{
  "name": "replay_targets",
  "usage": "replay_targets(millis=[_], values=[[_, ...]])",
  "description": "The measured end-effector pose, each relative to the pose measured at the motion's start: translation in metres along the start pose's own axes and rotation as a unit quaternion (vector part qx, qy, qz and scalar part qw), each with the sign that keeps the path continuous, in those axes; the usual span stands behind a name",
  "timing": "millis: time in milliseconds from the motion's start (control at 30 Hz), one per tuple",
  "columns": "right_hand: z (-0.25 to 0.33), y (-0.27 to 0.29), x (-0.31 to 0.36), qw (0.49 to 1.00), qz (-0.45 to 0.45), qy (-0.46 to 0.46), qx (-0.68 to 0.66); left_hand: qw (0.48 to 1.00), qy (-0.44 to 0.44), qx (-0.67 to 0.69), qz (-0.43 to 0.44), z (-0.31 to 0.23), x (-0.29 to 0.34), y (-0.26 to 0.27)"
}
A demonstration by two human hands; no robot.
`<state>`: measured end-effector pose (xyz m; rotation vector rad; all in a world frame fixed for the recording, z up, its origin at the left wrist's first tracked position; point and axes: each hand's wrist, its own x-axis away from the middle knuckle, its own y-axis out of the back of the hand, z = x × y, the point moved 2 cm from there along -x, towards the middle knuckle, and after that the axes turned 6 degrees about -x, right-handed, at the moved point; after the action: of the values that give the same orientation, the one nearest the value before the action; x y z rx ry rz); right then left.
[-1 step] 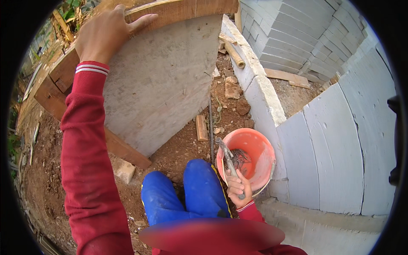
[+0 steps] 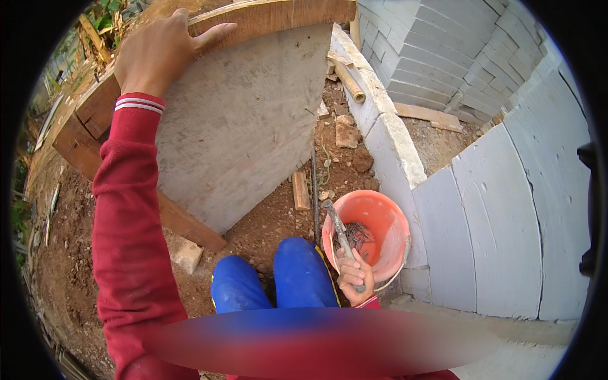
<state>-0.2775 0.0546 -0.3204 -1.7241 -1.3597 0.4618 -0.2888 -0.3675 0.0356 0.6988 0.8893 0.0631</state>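
Note:
My left hand (image 2: pixel 155 54) is clamped over the top edge of a formwork panel (image 2: pixel 247 120), a grey board framed with brown wooden battens, its thumb lying along the near side. The panel stands tilted in front of my knees. In my right hand (image 2: pixel 356 278) is a hammer (image 2: pixel 342 234), its handle inside my curled fingers and its head pointing away from me. The hammer is over the near left rim of an orange bucket (image 2: pixel 386 218). Several loose nails (image 2: pixel 360 237) lie in the bottom of the bucket.
A low block wall (image 2: pixel 396 142) runs along the right of the bucket, meeting a taller grey wall (image 2: pixel 494 221). On the soil lie a wood offcut (image 2: pixel 301 191), a metal bar (image 2: pixel 315 190), a bamboo piece (image 2: pixel 350 83) and broken blocks (image 2: pixel 346 133). Stacked grey blocks (image 2: pixel 430 57) stand beyond.
The hammer's head has shifted very slightly away from me and to the right. My left hand keeps its hold on the panel.

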Motion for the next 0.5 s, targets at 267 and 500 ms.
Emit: replay_targets(millis=[267, 500], values=[[0.015, 0.002, -0.011, 0.983, 0.161, -0.006, -0.085, 1.000, 0.003, 0.006, -0.026, -0.005, 0.006, 0.011], [-0.008, -0.015, 0.042, 0.984, 0.145, 0.016, 0.105, 0.999, 0.005, 0.019, -0.040, -0.002, 0.005, 0.002]])
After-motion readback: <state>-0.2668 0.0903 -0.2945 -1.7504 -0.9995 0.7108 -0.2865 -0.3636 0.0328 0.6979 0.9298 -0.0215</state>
